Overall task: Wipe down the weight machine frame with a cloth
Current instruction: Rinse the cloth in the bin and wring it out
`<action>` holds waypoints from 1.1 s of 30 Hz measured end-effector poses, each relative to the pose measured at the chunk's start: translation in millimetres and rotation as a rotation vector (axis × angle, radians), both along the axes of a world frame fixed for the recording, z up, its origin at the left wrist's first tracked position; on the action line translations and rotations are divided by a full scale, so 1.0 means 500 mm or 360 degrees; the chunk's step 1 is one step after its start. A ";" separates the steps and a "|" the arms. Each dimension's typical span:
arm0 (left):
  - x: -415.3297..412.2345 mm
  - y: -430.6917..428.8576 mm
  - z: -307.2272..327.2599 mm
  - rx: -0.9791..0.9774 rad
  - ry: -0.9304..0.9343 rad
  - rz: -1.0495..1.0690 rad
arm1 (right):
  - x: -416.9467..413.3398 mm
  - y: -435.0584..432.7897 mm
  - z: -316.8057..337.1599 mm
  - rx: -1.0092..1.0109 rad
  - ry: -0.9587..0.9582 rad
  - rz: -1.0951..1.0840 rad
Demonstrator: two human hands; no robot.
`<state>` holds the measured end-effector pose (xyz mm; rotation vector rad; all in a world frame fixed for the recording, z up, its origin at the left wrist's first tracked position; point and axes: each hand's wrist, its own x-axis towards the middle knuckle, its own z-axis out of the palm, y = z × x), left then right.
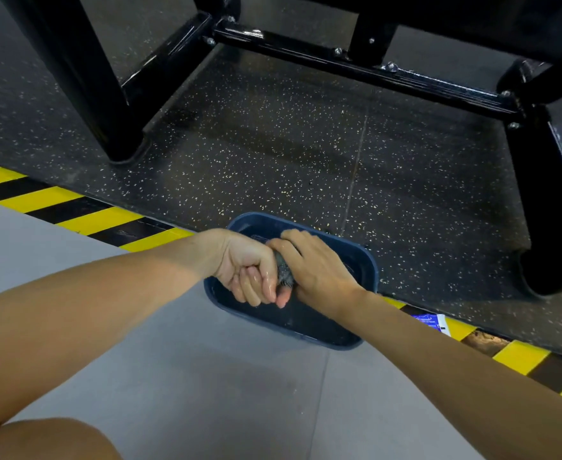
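Speckled rubber floor (273,144) is filling mid-frame, with the black weight machine frame (356,66) crossing the top. Lower centre, over the blue basin (370,260), the left hand (246,267) and right hand (319,270) are both clenching the grey cloth (284,270). It looks like they're wringing it out, and next they'll be lifting it to the frame.

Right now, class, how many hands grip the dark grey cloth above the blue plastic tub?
2. The left hand grips the dark grey cloth at its left end, the right hand at its right end, both over the blue plastic tub. No other hand shows.
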<state>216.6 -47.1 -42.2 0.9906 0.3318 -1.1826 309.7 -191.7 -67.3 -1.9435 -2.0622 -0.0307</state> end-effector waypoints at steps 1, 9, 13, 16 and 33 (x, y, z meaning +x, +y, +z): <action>0.004 -0.008 -0.002 -0.0052 -0.0018 -0.0053 | 0.003 -0.001 0.003 0.0015 0.0048 0.0009; 0.038 -0.034 0.017 0.0848 -0.0002 -0.0239 | -0.019 0.021 0.054 -0.0585 -0.0371 -0.0336; 0.052 -0.085 0.015 0.2203 -0.0590 -0.0326 | -0.021 0.021 0.055 -0.0823 -0.0023 -0.0558; 0.043 -0.102 0.004 0.2613 -0.1012 -0.0293 | -0.007 0.021 0.058 -0.0886 0.0357 -0.0706; 0.008 -0.044 -0.041 0.2992 -0.2429 -0.0790 | -0.015 0.014 0.025 -0.1094 0.2168 -0.0915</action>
